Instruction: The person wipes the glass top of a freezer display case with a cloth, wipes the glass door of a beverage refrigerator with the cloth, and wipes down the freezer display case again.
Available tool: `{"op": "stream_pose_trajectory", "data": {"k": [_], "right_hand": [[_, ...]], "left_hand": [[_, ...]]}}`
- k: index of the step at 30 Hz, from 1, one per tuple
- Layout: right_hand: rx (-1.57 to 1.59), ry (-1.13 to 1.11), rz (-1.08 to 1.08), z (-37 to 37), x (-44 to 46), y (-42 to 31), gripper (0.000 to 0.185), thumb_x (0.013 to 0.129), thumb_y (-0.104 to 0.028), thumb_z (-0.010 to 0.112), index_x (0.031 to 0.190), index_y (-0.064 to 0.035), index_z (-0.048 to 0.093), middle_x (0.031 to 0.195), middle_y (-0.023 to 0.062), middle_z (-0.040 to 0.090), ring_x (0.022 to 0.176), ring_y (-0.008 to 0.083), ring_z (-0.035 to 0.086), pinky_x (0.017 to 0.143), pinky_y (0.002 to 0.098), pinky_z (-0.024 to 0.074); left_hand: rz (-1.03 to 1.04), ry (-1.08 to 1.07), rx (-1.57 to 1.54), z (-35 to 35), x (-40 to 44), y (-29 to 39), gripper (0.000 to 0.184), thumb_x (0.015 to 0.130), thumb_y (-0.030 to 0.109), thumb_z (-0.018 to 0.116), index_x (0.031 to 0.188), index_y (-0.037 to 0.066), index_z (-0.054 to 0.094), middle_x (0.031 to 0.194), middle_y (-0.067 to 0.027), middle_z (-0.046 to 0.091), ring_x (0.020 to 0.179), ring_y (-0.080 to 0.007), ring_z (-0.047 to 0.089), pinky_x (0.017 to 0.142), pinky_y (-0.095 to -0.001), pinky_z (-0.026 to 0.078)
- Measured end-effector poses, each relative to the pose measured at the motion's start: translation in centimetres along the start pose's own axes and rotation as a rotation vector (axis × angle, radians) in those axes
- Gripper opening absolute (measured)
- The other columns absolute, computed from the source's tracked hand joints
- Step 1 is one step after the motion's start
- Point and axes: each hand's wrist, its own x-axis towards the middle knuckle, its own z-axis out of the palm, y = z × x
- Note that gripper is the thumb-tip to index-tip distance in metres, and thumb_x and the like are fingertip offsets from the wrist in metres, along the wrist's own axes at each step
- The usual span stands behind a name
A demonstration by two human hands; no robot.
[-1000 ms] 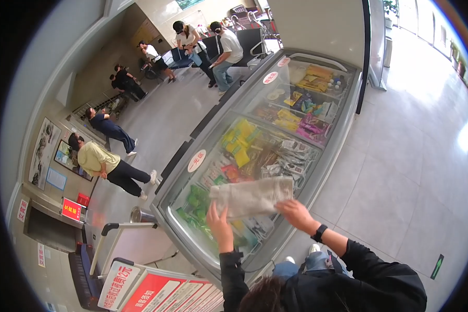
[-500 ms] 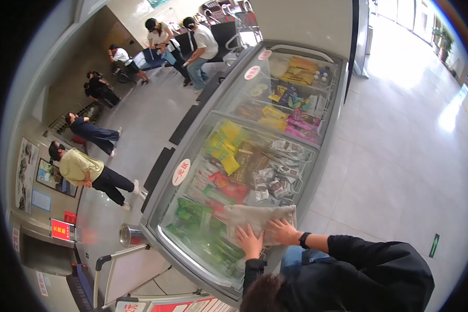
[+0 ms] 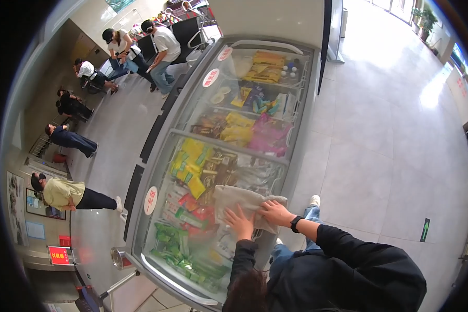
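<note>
A beige cloth [image 3: 234, 196] lies folded on the glass lid of a chest freezer [image 3: 164, 236]. My left hand [image 3: 238, 223] rests on the cloth's near left part and the glass, fingers spread. Flat on the right part of the cloth is my right hand [image 3: 275, 213], fingers stretched out, a dark band [image 3: 296, 224] round its wrist. Under the glass lie green packets [image 3: 174, 242], yellow packets [image 3: 192, 161], brown packets [image 3: 218, 169] and silver packets [image 3: 255, 171]. The cloth hides some of the packets below it.
A second glass section at the far end covers pink packets [image 3: 269, 134] and orange packets [image 3: 268, 65]. A metal container [image 3: 120, 258] and a white board [image 3: 132, 294] stand by the freezer's near left corner. Several people stand or sit to the left, one in a yellow shirt [image 3: 62, 192].
Both hands and the cloth have moved farther along the glass, over the lower silver packets. My view has turned, so the freezer and the people appear farther left.
</note>
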Motion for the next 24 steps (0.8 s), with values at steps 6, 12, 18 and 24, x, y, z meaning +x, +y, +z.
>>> {"op": "stream_pose_trajectory", "data": {"k": [6,12,18,24], "right_hand": [[-0.016,0.037,0.05,-5.0,1.2,12.3,0.045,0.078,-0.018,0.06,0.123,-0.0178,0.057,0.113,0.009,0.053,0.111,0.0269,0.051,0.091,0.0368,0.0435],[-0.087,-0.013,0.101,-8.7,2.7,22.6,0.048,0.079,-0.016,0.059,0.127,-0.0172,0.054,0.114,0.0104,0.053,0.113,0.0274,0.051,0.095,0.0371,0.0422],[-0.071,-0.037,0.166,-10.4,4.4,29.3,0.047,0.08,-0.017,0.059,0.126,-0.0141,0.055,0.119,0.0114,0.054,0.117,0.0272,0.05,0.095,0.036,0.041],[0.046,-0.088,0.205,-13.9,7.2,36.5,0.047,0.078,-0.019,0.061,0.125,-0.0151,0.054,0.122,0.013,0.054,0.118,0.0317,0.05,0.098,0.0423,0.0392]], "left_hand": [[-0.058,-0.084,-0.035,1.0,9.2,10.1,0.09,0.083,0.066,0.052,0.151,0.015,0.023,0.15,-0.0371,0.01,0.14,-0.0522,0.008,0.108,-0.0667,0.008],[-0.115,-0.089,-0.09,1.6,16.9,19.3,0.089,0.083,0.068,0.05,0.151,0.018,0.022,0.15,-0.0379,0.009,0.139,-0.0544,0.006,0.107,-0.0687,0.007],[-0.103,-0.153,0.054,1.5,23.3,25.2,0.092,0.083,0.069,0.048,0.153,0.019,0.015,0.152,-0.0335,0.007,0.141,-0.0508,0.005,0.107,-0.0683,0.008],[-0.142,-0.233,0.047,1.3,29.3,30.1,0.095,0.086,0.068,0.046,0.153,0.013,0.006,0.152,-0.0352,0.001,0.142,-0.0496,0.001,0.107,-0.0679,0.009]]}}
